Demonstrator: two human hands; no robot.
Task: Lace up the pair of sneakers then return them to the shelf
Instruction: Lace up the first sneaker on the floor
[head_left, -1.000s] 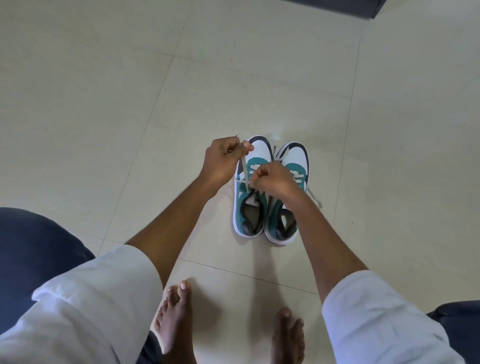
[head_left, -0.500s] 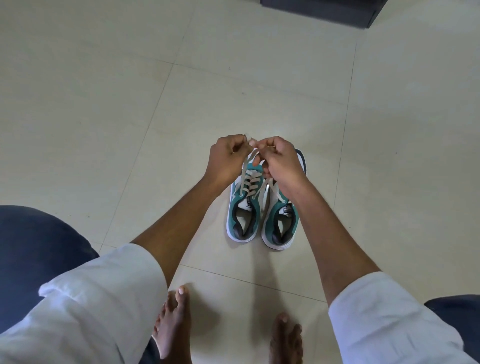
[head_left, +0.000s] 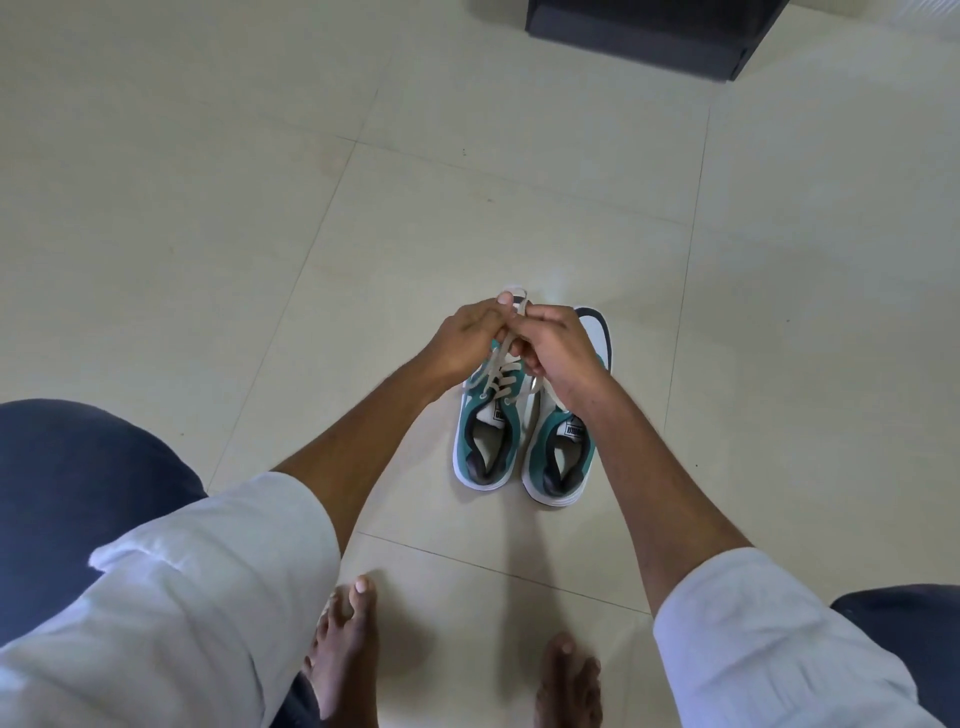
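Two teal-and-white sneakers stand side by side on the tiled floor, toes pointing away from me. The left sneaker (head_left: 485, 441) has a pale lace (head_left: 500, 374) threaded through its eyelets; the lace ends rise to my hands. My left hand (head_left: 467, 338) and my right hand (head_left: 558, 348) meet above the toes, both pinching the lace ends, with a loop showing above the fingers. The right sneaker (head_left: 563, 462) is partly covered by my right hand and wrist; its lacing is hidden.
A dark box-like piece of furniture (head_left: 644, 31) stands on the floor at the top right. My bare feet (head_left: 348, 660) are near the bottom edge, just short of the sneakers. Pale floor tiles (head_left: 260, 208) spread all around.
My right hand rose from the left sneaker's tongue to meet my left hand above the toes. Both hands now hold the lace ends together. The view tilted up, showing more of the dark furniture.
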